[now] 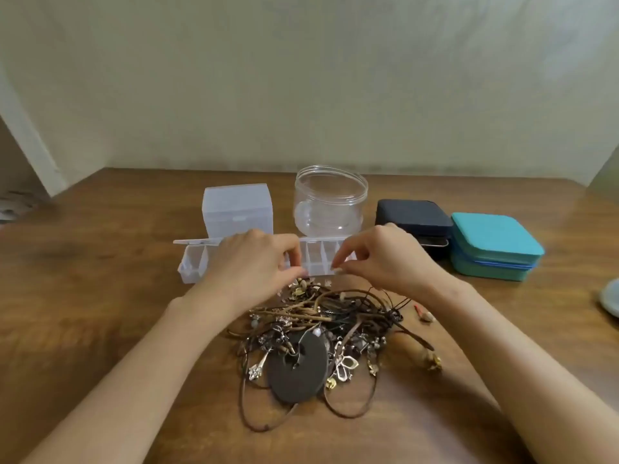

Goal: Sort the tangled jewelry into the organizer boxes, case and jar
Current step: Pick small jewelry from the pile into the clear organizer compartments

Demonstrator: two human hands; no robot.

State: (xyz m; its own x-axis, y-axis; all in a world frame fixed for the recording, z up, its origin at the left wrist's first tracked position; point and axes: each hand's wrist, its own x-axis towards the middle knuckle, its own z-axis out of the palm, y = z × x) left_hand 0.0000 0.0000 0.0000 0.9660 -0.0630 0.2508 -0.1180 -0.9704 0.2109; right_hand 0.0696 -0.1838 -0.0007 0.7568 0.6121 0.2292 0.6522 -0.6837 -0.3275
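A tangled jewelry pile [318, 333] of brown cords, chains and charms lies in front of me, with a large dark disc pendant [298, 366] on it. Behind the pile sits a flat clear organizer box [315, 259], lid open, compartments showing. My left hand [254, 262] grips the box's front wall between thumb and curled fingers. My right hand [378, 259] pinches something small at that same wall; the piece is too small to name. Further back stand a taller clear organizer box [237, 209] and a clear jar [330, 202] without a lid.
A dark navy case [413, 216] and a teal zip case [495, 246] sit shut at the right on the wooden table [100, 296]. A small red and beige bit [423, 313] lies beside the pile. A pale dish [611, 296] shows at the right edge.
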